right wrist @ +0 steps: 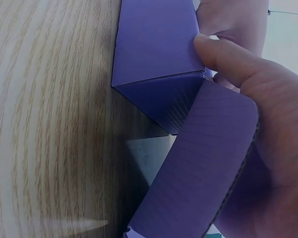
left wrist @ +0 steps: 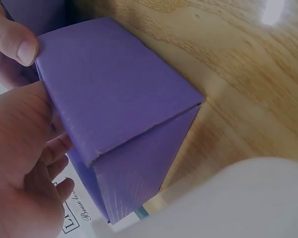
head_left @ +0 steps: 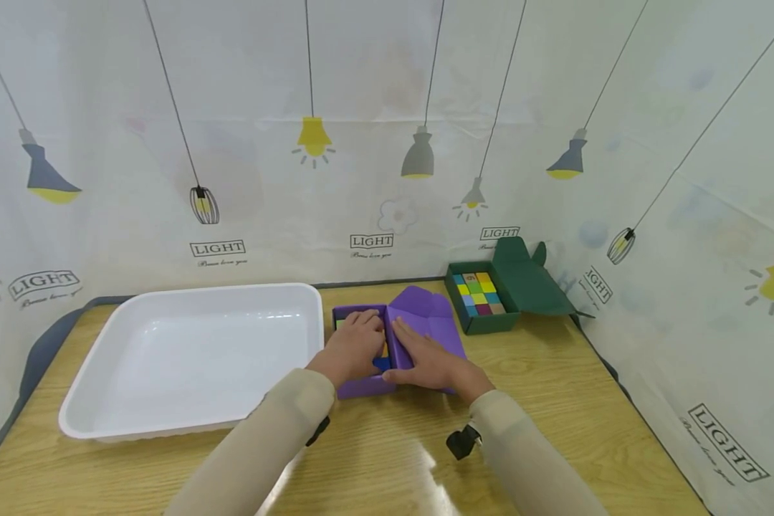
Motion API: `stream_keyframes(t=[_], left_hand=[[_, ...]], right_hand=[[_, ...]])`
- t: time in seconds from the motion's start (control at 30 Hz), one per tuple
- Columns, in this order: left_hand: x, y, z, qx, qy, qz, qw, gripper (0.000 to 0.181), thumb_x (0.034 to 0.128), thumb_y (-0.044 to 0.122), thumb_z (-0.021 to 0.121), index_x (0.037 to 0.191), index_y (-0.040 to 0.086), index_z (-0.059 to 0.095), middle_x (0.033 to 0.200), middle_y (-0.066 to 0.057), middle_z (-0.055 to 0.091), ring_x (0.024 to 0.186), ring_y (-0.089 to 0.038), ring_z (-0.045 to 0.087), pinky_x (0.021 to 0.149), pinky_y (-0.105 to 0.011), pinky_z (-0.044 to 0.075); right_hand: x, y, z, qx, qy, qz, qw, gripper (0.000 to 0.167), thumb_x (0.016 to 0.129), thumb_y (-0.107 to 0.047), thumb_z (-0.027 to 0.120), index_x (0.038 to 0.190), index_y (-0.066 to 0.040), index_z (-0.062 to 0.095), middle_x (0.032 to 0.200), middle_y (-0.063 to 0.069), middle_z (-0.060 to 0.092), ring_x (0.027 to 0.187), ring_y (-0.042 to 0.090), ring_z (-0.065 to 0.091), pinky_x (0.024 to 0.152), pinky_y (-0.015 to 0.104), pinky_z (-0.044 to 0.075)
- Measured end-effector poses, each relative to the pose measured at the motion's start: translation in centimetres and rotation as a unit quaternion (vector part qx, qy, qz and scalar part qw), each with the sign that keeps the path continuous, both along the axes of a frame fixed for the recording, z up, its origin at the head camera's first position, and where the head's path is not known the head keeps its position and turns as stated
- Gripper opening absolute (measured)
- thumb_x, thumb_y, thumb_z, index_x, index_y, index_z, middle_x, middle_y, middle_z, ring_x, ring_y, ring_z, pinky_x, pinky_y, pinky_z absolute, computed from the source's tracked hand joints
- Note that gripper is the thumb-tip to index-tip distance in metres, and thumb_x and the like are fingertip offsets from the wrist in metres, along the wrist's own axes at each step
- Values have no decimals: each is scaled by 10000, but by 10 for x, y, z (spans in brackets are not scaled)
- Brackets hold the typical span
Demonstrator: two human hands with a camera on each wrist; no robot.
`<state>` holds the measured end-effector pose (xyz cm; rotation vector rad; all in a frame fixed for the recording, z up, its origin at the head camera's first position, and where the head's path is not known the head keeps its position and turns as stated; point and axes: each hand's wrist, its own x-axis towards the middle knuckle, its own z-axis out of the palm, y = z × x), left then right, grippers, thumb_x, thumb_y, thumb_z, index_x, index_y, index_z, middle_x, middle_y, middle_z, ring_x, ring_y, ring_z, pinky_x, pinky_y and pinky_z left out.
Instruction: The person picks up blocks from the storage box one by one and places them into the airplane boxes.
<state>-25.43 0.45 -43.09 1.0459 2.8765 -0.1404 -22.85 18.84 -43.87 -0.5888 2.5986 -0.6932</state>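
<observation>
A purple cardboard box [head_left: 366, 389] stands on the table, its lid [head_left: 450, 333] folded out to the right. My left hand [head_left: 355, 345] reaches down into it over colourful blocks; a blue block [head_left: 382, 363] shows beside the palm. In the left wrist view, the box wall [left wrist: 119, 84] hides part of the left hand [left wrist: 20, 158], so whether it grips a block is unclear. With fingers extended, my right hand [head_left: 422, 358] rests on the lid. Its thumb touches the front rim of the box, while a lid flap [right wrist: 198, 163] lies by the palm in the right wrist view.
A large white tray [head_left: 213, 358] sits just left of the purple box. At the back right stands an open green box [head_left: 493, 325] with several coloured blocks [head_left: 477, 292] packed in rows. Behind the wooden table [head_left: 555, 401] hangs a lamp-printed cloth [head_left: 258, 143].
</observation>
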Motion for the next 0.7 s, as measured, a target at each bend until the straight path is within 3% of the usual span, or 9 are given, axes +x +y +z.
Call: stream_keyframes(t=[0.13,0.23,0.33,0.47,0.6,0.7], left_hand=[[0,-7,5,338,-67,108,9993,331,806,473,760,891,173,647,1327,-34,558,1451,-272,325,1212,-458,265],[-1,-21,12,913,-65,336,9952,371,816,483,746,994,171,655,1311,-41,565,1453,-283,320,1212,-483,258],[3,-43,23,1487,-30,609,9870,373,846,449,727,1066,159,646,1331,-62,557,1468,-307,295,1210,-530,245],[14,-82,31,1958,289,807,9769,367,862,389,724,1116,134,649,1341,-87,552,1464,-337,292,1181,-583,270],[29,-119,24,2052,729,890,9719,416,876,384,707,1201,134,636,1388,-111,531,1450,-351,310,1149,-593,313],[42,-139,13,1956,952,892,9720,454,902,409,665,1280,163,608,1436,-111,501,1454,-348,304,1143,-584,322]], right_hand=[[0,-1,1,26,22,-30,10000,977,905,-541,596,1575,-134,14,1660,84,-14,1541,275,48,1242,543,122],[0,-2,3,97,-24,-115,9999,981,898,-530,611,1577,-154,11,1663,66,-12,1540,278,64,1241,542,137],[0,-4,5,147,-101,-209,9996,990,883,-537,628,1580,-173,26,1665,54,4,1538,285,91,1237,539,160],[-1,-6,10,182,-156,-254,9994,1018,861,-541,658,1580,-149,53,1664,71,53,1532,288,140,1239,512,182],[-3,-7,14,296,26,-243,9993,1001,877,-528,646,1578,-134,50,1663,71,68,1528,283,160,1241,488,195],[-6,-9,13,374,385,-96,9985,940,903,-531,609,1577,-134,87,1664,57,59,1535,270,133,1242,507,171]])
